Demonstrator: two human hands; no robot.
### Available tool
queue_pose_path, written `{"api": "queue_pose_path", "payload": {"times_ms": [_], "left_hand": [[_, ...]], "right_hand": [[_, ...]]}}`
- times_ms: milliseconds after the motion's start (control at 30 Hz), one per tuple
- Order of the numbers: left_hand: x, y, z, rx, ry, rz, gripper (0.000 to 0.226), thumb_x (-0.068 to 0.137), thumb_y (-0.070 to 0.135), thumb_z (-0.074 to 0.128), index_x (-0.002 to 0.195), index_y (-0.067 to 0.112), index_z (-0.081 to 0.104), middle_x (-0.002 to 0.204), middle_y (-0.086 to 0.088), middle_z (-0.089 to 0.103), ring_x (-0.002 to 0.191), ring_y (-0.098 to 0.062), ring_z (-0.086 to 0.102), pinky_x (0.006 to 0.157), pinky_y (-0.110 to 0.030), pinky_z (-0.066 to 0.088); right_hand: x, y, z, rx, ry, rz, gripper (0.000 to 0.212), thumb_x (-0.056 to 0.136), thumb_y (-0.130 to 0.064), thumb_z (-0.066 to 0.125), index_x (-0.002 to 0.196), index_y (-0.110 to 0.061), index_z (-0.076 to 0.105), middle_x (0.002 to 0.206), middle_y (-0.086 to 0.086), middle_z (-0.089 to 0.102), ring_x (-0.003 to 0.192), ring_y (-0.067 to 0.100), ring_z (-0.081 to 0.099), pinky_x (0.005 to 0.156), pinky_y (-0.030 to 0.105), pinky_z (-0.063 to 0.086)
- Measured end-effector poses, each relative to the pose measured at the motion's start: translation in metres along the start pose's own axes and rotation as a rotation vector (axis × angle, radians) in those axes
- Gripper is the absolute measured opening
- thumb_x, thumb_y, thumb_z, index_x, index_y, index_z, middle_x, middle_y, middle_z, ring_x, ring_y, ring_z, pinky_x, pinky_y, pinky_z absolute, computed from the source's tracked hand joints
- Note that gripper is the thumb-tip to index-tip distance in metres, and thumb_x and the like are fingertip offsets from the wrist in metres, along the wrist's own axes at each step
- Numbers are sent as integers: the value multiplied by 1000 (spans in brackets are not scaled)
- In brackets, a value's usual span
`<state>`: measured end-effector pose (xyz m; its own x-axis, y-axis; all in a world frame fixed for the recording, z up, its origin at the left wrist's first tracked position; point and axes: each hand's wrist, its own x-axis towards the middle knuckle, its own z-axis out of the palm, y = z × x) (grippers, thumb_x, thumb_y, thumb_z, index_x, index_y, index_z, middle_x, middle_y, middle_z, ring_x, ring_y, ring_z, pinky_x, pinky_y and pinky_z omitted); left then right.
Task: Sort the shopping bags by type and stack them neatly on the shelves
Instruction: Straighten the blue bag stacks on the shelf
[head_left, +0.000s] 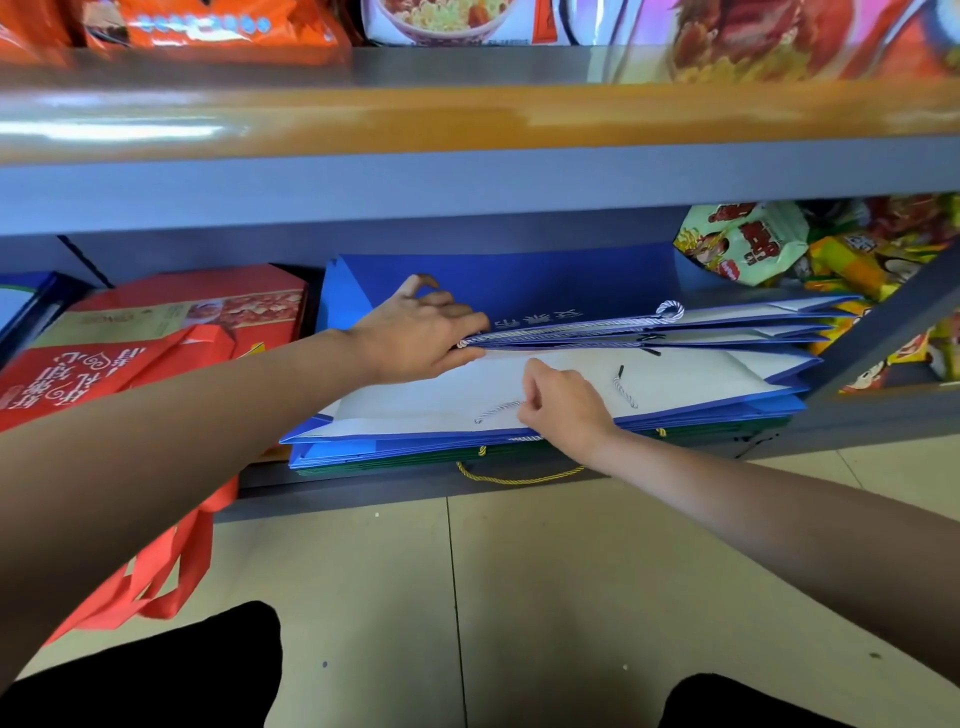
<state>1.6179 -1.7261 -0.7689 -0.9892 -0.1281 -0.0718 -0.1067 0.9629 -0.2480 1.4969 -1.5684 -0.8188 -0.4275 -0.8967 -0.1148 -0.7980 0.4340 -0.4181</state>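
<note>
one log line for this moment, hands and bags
left hand: lifting blue bags | right hand: pinching rope handle | stack on lower shelf

Both forearms are bare, no sleeves showing, and black trousers (171, 675) cover the knees.

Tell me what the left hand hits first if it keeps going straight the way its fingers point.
Probably the upright blue bag standing at the back of the shelf, just beyond the left hand; depth is uncertain.

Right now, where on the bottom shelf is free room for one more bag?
Little. The blue paper bags fill the middle, red gift bags the left, snack packets the right. Only a dark slot between red and blue remains, and headroom above the stack.
</note>
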Motion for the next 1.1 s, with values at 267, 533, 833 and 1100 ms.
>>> {"api": "queue_pose_path", "payload": {"times_ms": [267, 533, 833, 1100], "left_hand": [[-4, 10, 13, -1, 41, 47, 61, 91, 52, 14, 116, 13, 54, 105, -5, 62, 100, -25, 58, 104, -41, 25], [-9, 39, 35, 83, 16, 104, 64, 86, 56, 26, 119, 13, 60, 114, -3, 63, 94, -24, 62, 94, -43, 42], [-3, 67, 35, 61, -242, -109, 90, 88, 65, 36, 149, 11, -3, 154, -6, 9, 138, -27, 17, 113, -47, 13], [8, 70, 23, -81, -173, -194, 82, 84, 66, 44, 146, 16, 22, 146, 0, 29, 131, -23, 32, 111, -43, 18]], "right_hand": [[-28, 27, -10, -532, -228, -424, 46, 94, -23, 44, 139, -15, 34, 144, 3, 31, 131, 22, 30, 105, 33, 29], [-39, 58, -51, -485, 137, -698, 24, 86, -24, 56, 104, -11, 65, 103, 5, 62, 92, 24, 58, 69, 33, 53], [-4, 90, -65, -596, -255, -218, 91, 78, -54, 65, 148, -21, 16, 152, 2, 12, 139, 23, 10, 111, 41, 18], [-2, 89, -83, -543, -178, -385, 64, 83, -41, 65, 139, -24, 38, 144, -4, 28, 133, 18, 22, 113, 41, 14]]}}
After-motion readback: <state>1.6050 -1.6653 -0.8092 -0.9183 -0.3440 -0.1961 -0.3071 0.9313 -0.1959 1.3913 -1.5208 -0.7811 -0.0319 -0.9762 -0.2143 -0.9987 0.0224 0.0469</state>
